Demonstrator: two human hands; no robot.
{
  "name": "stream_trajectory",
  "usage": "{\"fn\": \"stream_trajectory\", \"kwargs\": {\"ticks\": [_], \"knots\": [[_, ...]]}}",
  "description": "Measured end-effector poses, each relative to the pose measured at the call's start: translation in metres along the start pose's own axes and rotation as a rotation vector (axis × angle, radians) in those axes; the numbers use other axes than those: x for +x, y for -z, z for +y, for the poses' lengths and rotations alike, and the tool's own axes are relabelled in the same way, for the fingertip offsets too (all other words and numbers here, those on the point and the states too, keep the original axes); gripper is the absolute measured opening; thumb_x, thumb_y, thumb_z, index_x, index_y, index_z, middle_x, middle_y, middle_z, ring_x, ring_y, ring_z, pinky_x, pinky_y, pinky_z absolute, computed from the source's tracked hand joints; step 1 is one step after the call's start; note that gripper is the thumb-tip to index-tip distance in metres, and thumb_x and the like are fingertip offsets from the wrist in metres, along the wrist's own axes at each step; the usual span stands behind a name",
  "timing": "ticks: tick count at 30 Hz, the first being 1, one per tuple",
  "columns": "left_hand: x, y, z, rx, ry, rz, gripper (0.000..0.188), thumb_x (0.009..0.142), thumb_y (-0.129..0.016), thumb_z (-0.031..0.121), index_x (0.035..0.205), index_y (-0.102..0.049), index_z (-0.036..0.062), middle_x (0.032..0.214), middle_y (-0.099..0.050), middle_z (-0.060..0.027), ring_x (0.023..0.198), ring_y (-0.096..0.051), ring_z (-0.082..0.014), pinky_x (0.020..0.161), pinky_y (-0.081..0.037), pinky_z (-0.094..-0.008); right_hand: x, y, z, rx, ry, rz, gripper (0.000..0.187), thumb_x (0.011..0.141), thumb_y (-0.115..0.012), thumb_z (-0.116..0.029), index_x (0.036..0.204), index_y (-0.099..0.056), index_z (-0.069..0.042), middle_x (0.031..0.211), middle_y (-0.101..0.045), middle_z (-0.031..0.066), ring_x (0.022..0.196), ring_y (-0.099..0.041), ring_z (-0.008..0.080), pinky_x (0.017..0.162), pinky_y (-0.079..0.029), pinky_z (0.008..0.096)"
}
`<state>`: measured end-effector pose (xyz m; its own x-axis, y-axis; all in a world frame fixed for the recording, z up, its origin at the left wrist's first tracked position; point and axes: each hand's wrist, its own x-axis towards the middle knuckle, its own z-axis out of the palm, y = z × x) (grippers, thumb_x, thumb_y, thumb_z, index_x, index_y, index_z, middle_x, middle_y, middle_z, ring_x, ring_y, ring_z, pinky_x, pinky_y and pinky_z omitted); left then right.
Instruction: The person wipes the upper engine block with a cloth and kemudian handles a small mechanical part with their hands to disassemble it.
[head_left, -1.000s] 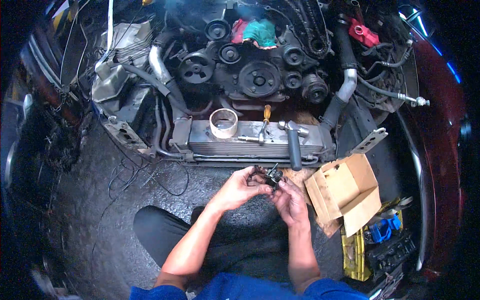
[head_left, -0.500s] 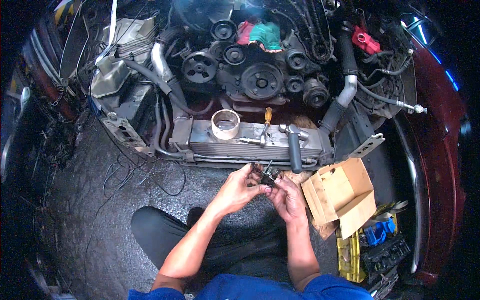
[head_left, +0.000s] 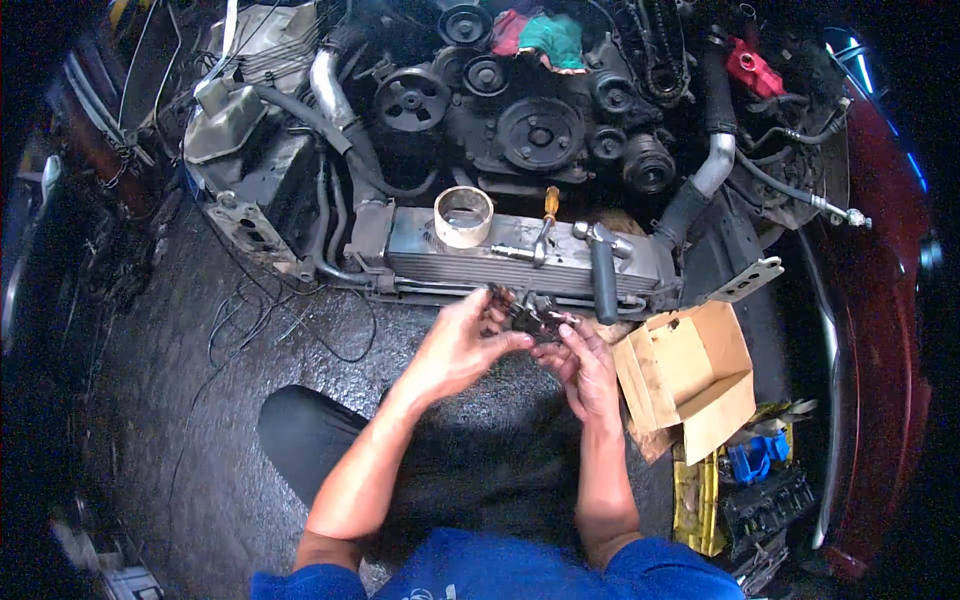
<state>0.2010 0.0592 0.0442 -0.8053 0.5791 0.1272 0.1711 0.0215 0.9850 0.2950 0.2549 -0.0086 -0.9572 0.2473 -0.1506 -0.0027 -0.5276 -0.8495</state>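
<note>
Between my two hands is a small dark metal engine part (head_left: 528, 318), greasy and of a shape I cannot make out fully. My left hand (head_left: 462, 345) grips its left side, with thumb and fingers closed round it. On the other side my right hand (head_left: 585, 365) pinches its right end with thumb and fingers. Both hands are just in front of a silver intercooler (head_left: 430, 268). On top of that lie a roll of tape (head_left: 464, 217), a ratchet with a yellow-orange handle (head_left: 549, 212) and a tool with a thick grey handle (head_left: 604, 280).
Beyond the intercooler stands an engine with several pulleys (head_left: 541, 136) and a green and red cloth (head_left: 550, 42). An open cardboard box (head_left: 715, 420) sits to my right, near a yellow tray (head_left: 697, 505) and a blue plastic piece (head_left: 758, 458). A thin black cable (head_left: 372, 335) curls over the wet floor.
My view has shifted, so the engine sits higher in the picture. Both hands have moved a little away from me with the metal part, which appears turned between the fingers.
</note>
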Motion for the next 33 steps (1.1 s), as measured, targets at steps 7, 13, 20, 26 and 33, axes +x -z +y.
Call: {"fn": "stream_trajectory", "kwargs": {"ticks": [7,13,20,26,33], "knots": [[0.031,0.080,0.052,0.236,-0.039,0.141,0.047,0.082,-0.088,0.017,0.117,-0.062,-0.0013,0.095,-0.062,-0.0014,0.085,-0.058,-0.0089,0.077,-0.051,-0.0254,0.025,-0.022,-0.025,-0.462,0.198,0.035,0.037,0.102,-0.064,-0.021,0.130,-0.060,0.003,0.113,-0.069,0.0128,0.088,-0.070,0.0178,0.073,-0.056,0.0291],[0.031,0.103,0.037,0.150,-0.066,0.325,0.043,0.082,-0.088,0.018,0.112,-0.065,-0.0032,0.087,-0.064,-0.0004,0.078,-0.057,-0.0084,0.074,-0.050,-0.0256,0.047,-0.033,-0.045,-0.667,0.312,0.087,0.040,0.102,-0.066,-0.022,0.131,-0.060,0.004,0.110,-0.071,0.0109,0.089,-0.071,0.0158,0.073,-0.056,0.0278],[0.039,0.121,0.039,0.147,-0.080,0.426,0.044,0.082,-0.088,0.019,0.111,-0.064,-0.0057,0.086,-0.066,-0.0024,0.077,-0.057,-0.0084,0.073,-0.049,-0.0254,0.061,-0.050,-0.071,-0.784,0.333,0.100,0.039,0.101,-0.066,-0.023,0.131,-0.062,0.002,0.107,-0.072,0.0102,0.092,-0.069,0.0127,0.077,-0.054,0.0282],[0.042,0.123,0.035,0.122,-0.057,0.411,0.044,0.083,-0.087,0.015,0.112,-0.063,-0.0072,0.089,-0.068,-0.0041,0.079,-0.059,-0.0090,0.076,-0.050,-0.0257,0.133,-0.083,-0.133,-0.995,0.697,0.151,0.039,0.097,-0.068,-0.028,0.125,-0.067,0.000,0.107,-0.072,0.0160,0.097,-0.069,0.0220,0.089,-0.053,0.0350],[0.044,0.124,0.030,0.075,-0.071,0.418,0.039,0.086,-0.085,0.014,0.114,-0.065,-0.0034,0.097,-0.073,-0.0080,0.086,-0.066,-0.0127,0.081,-0.054,-0.0289,0.220,-0.146,-0.201,-1.277,0.905,0.362,0.043,0.093,-0.066,-0.038,0.119,-0.072,-0.004,0.112,-0.069,0.0253,0.106,-0.068,0.0372,0.094,-0.052,0.0438]]}}
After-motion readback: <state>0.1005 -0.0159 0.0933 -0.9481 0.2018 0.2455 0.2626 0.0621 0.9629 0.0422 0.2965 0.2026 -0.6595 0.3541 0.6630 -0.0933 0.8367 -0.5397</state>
